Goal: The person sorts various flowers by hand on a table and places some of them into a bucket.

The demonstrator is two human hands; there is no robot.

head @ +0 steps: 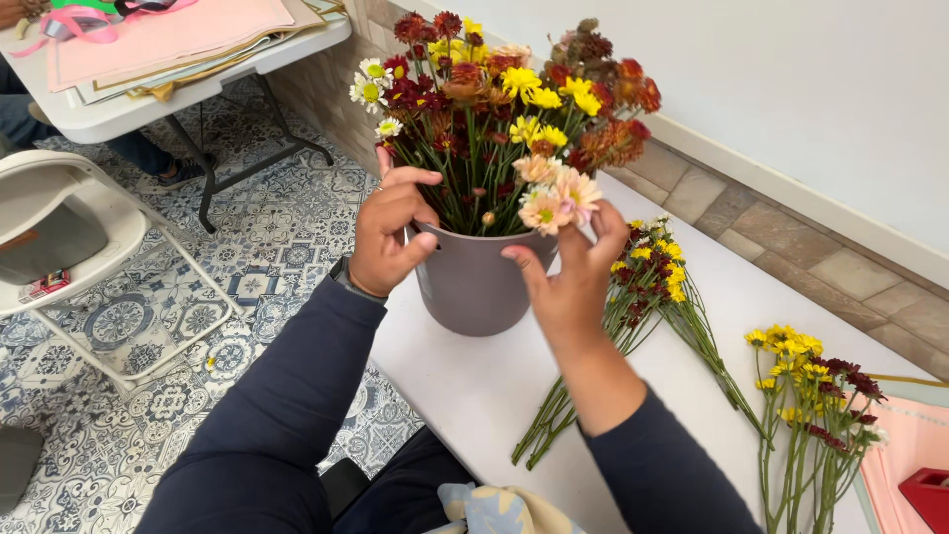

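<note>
From the head camera I look down on a grey bucket (474,282) standing near the left edge of the white worktop (474,396). It is packed with cut chrysanthemums (504,109) in dark red, yellow, rust and white, stems down and heads fanned out above the rim.

My left hand (388,229) rests against the bucket's left rim, fingers curled in among the green stems. My right hand (573,282) is at the right rim, fingertips pinched narrow on the peach chrysanthemums (556,196) that hang over the edge.

Just right of the bucket a loose bunch of yellow and dark red flowers (647,272) lies flat on the worktop, stems pointing toward the near edge. A second bunch (816,386) lies further right, close to pink paper (905,440) at the right edge.

Off the worktop, a white folding chair (69,237) stands on the patterned tile floor (247,247), and another table (178,59) carries stacked paper.
</note>
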